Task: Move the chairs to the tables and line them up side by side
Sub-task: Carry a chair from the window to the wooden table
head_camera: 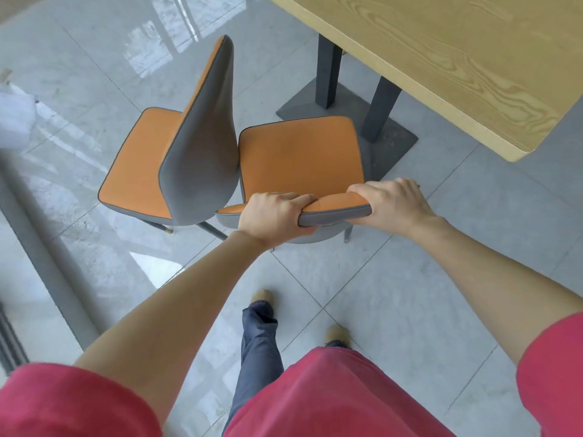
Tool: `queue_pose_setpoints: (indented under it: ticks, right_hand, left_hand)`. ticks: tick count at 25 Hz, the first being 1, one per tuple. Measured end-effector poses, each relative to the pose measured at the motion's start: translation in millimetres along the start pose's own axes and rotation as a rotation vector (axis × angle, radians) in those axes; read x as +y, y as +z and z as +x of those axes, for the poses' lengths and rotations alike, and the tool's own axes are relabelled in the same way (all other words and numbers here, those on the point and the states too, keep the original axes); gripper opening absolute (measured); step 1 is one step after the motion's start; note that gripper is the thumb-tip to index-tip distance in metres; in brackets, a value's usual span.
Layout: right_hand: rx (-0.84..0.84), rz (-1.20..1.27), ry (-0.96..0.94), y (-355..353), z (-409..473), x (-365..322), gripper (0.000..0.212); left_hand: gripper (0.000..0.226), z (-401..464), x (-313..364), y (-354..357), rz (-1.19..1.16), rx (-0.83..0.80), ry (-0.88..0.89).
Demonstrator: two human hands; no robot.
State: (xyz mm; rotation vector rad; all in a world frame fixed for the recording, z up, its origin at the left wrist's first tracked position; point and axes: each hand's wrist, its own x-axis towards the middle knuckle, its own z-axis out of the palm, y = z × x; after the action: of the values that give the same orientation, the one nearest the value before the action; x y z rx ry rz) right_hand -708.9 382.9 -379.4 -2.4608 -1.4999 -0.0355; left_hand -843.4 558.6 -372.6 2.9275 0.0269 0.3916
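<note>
1. Gripping the chair by its backrest top, my left hand and right hand curl around either end, so I can steer it squarely.
2. Its seat points away from me toward the table, not yet tucked under.
3. Left of my grip a second chair stands turned sideways, its back touching my chair's seat edge; it still needs lining up, I judge.

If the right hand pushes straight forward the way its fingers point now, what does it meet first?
The right hand grips the held chair backrest. Straight ahead lie the dark table legs and base plate; the chair's seat would probably reach them first, though depth is unclear.
</note>
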Motion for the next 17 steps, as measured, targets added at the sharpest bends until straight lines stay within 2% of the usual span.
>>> queue_pose_setpoints:
  ticks: [5, 14, 17]
  right_hand:
    - [-0.046, -0.024, 0.16, -2, -4, -26, 0.032]
    - [0.1, -0.105, 0.429, 24, -33, -133, 0.03]
    - [0.16, -0.141, 0.464, 32, -44, -164, 0.033]
  left_hand:
    - [0.03, -8, -15, 1, -0.068, -0.119, 0.066]
    - [0.026, -47, -72, -23, -0.144, -0.098, 0.388]
    - [0.027, -61, -82, -29, -0.143, -0.09, 0.481]
